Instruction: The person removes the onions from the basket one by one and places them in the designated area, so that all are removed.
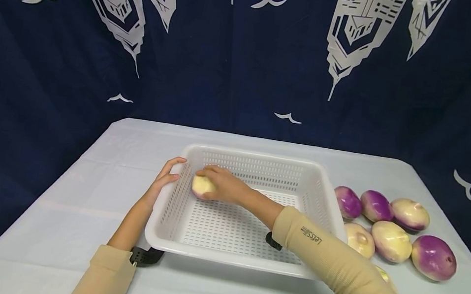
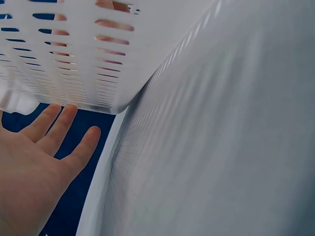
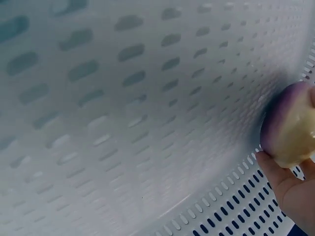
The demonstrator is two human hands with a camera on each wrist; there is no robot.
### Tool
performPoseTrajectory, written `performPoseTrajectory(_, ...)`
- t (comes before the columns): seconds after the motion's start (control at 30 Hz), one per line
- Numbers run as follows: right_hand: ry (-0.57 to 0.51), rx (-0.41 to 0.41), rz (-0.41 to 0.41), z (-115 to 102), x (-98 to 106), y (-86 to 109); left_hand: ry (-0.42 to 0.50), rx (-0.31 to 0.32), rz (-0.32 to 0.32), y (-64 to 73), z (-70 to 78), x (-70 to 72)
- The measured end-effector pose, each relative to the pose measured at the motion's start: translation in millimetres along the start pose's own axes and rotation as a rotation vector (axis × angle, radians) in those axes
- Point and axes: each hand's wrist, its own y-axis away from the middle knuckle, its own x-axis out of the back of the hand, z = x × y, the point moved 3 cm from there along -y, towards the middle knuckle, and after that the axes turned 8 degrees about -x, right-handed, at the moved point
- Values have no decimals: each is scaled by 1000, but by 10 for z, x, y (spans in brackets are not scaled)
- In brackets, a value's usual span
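Observation:
A white perforated plastic basket [image 1: 242,262] stands on the table. Inside it, near the left wall, my right hand [image 1: 226,185] grips a cream-and-purple turnip [image 1: 201,186]. The right wrist view shows that turnip [image 3: 290,125] low by the basket floor, with the fingers [image 3: 278,172] curled round its side. My left hand [image 1: 159,186] is at the basket's left side, its fingers against the outside near the rim. In the left wrist view the fingers of the left hand [image 2: 44,157] are spread and mostly straight, with the tips at the slotted wall [image 2: 138,49].
Right of the basket lie several more turnips, among them a purple one [image 1: 434,258] and a cream one [image 1: 391,241]. One is partly hidden behind the right sleeve [image 1: 345,266]. A white cloth covers the table [image 1: 51,222]; a dark blue printed curtain [image 1: 228,66] hangs behind.

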Motion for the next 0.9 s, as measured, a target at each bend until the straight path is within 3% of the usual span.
performPoseTrajectory(0.43,18,-3,3,-31,63,12,-3,18,-8,-16,-35,-16)
performPoseTrajectory(0.9,-6,-18,-50,-146,399,151,-24,22,31,-16,-2,-10)
